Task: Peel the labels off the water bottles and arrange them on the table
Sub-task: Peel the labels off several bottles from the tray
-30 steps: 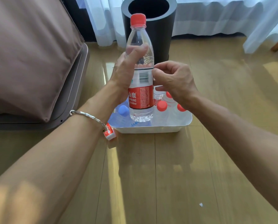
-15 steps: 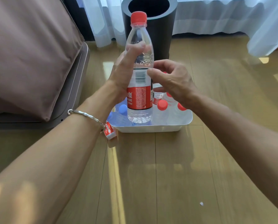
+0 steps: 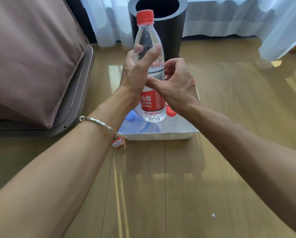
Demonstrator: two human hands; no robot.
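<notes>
- The red label (image 3: 152,102) on the water bottle (image 3: 148,36) has big white Chinese signs: "山泉". The start of the line is hidden.
- Under them, in white letters: "SPRING".
- Under that, smaller: "550ml".
- The bar code (image 3: 158,76) on the white part above is too small to read.

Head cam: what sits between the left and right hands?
A red-capped water bottle, upright: the left hand grips its clear upper body, and the right hand holds it at the label. Shown in the head view.
</notes>
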